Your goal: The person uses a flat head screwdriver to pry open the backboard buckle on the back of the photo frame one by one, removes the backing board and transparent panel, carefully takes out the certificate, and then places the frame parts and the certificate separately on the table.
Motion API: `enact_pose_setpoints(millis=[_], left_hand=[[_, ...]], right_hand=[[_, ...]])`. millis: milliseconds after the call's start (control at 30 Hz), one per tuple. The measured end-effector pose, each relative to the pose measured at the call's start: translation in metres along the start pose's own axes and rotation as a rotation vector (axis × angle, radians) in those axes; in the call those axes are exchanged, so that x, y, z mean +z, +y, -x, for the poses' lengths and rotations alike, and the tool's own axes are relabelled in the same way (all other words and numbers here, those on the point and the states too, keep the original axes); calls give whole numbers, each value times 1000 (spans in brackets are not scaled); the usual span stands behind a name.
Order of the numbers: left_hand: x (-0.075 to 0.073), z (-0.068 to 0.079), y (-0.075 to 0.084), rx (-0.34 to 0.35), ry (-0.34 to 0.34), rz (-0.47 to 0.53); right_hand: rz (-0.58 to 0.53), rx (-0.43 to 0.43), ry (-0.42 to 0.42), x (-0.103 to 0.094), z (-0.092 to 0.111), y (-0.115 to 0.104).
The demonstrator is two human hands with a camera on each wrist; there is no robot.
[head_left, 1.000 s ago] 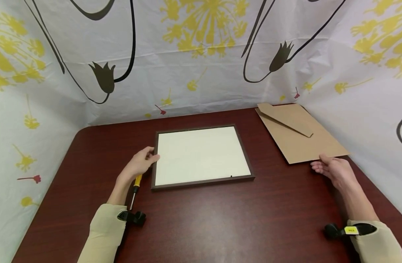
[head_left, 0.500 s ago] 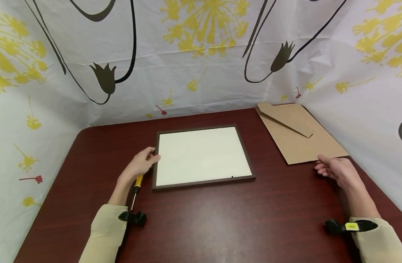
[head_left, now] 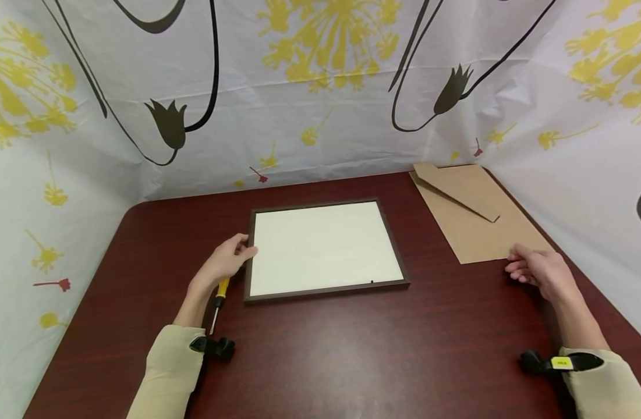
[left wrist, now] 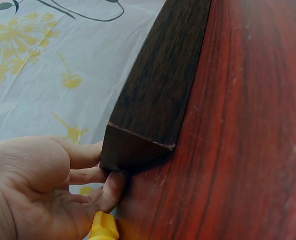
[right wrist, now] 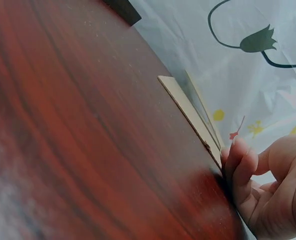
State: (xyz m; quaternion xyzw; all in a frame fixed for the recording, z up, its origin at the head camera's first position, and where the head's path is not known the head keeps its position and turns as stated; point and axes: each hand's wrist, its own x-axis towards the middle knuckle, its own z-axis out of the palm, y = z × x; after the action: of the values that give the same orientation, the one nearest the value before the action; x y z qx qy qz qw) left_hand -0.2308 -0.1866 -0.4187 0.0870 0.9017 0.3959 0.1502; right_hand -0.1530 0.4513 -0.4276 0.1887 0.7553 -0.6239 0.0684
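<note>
A dark brown picture frame [head_left: 325, 294] lies on the table, with a plain white sheet [head_left: 325, 247] filling its inside. My left hand [head_left: 223, 259] holds the frame's left side, its thumb over the border and its fingers along the outer face. In the left wrist view, the fingertips meet the dark wooden corner. To the right lies a tan backing board [head_left: 488, 238] with a fold-out stand leg [head_left: 459, 195] on it. My right hand [head_left: 545, 272] pinches the board's near edge close to its right corner, thumb above and fingers curled below.
A screwdriver [head_left: 220, 294] with a yellow handle lies left of the frame, under my left wrist. White cloth [head_left: 320, 134] with flower prints rises behind and at both sides of the dark red table [head_left: 330, 355]. A small dark tab [head_left: 372, 281] shows inside the frame's near border.
The backing board's near right corner has shifted slightly left and toward me with my right hand. My left hand and the frame keep their places, while the whole view drifts slightly.
</note>
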Motion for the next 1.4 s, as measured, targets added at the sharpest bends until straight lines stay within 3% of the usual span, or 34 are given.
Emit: enact_pose_setpoints(millis=[200, 500, 933, 1233, 1400], left_hand=[[0, -2, 0, 3, 0, 3], [0, -1, -1, 10, 1, 1], [-1, -2, -3, 21, -3, -4], [-1, -1, -2, 33, -5, -12], [-2, 0, -1, 30, -9, -11]], right_hand=[[-34, -74, 10, 7, 5, -5], [125, -223, 25, 29, 0, -13], [294, -303, -32, 79, -13, -30], [306, -318, -69, 109, -22, -44], [298, -372, -77, 125, -26, -51]])
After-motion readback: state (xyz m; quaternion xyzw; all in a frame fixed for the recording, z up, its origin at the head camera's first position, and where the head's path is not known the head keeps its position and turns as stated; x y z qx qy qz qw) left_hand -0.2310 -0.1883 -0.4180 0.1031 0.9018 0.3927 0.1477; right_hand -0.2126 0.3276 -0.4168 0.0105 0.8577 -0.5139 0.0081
